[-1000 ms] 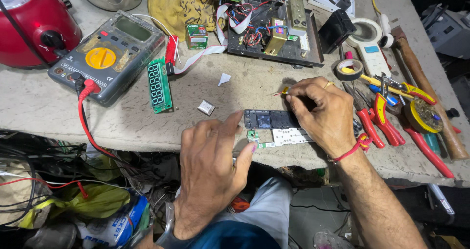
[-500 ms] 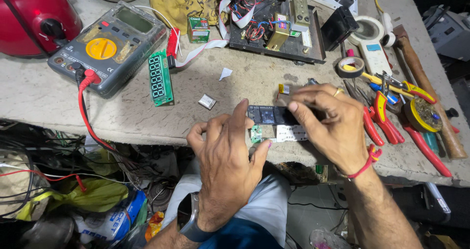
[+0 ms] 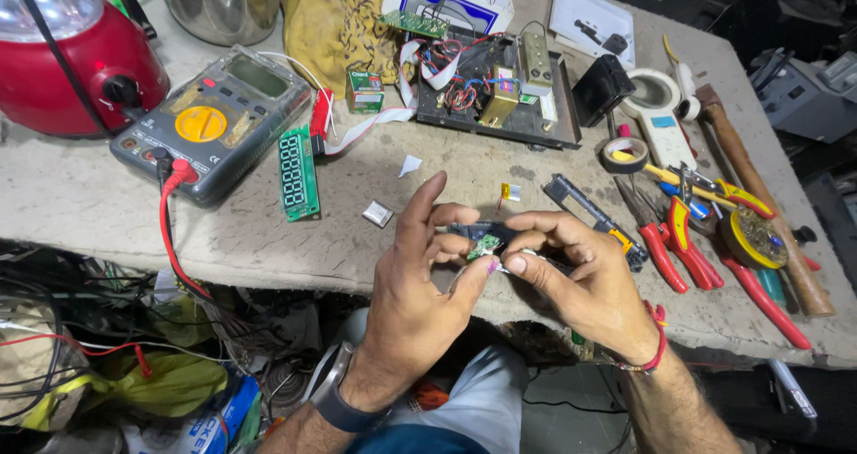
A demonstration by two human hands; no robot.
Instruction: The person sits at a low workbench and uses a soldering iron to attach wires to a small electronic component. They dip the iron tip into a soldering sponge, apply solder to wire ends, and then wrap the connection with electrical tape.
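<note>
A small green circuit board, thin and flat with tiny parts on it, sits at the centre of the frame, pinched between both hands just above the front edge of the grey stone tabletop. A dark rectangular part lies behind it, touching the fingertips. The board looks light and stiff but fragile, so it is best held by its bare edges, not by the soldered parts or the fine lead beside it.

The left hand, with a dark watch at the wrist, has thumb and forefinger closed narrowly on the board's left edge. The right hand, with a red thread at the wrist, pinches the right edge in the same way.

From left to right around them: a red round lamp base in the upper left; a grey multimeter with a yellow dial and its red lead trailing off the tabletop; a green digit display strip; a small silver square chip near the left hand; an open black tray of wired electronics at upper centre; a roll of dark tape; red-handled pliers and a wooden-handled hammer on the right. The pliers and a black-handled tool lie just beside the right hand, crowding that side. The space directly under the hands holds nothing large.
</note>
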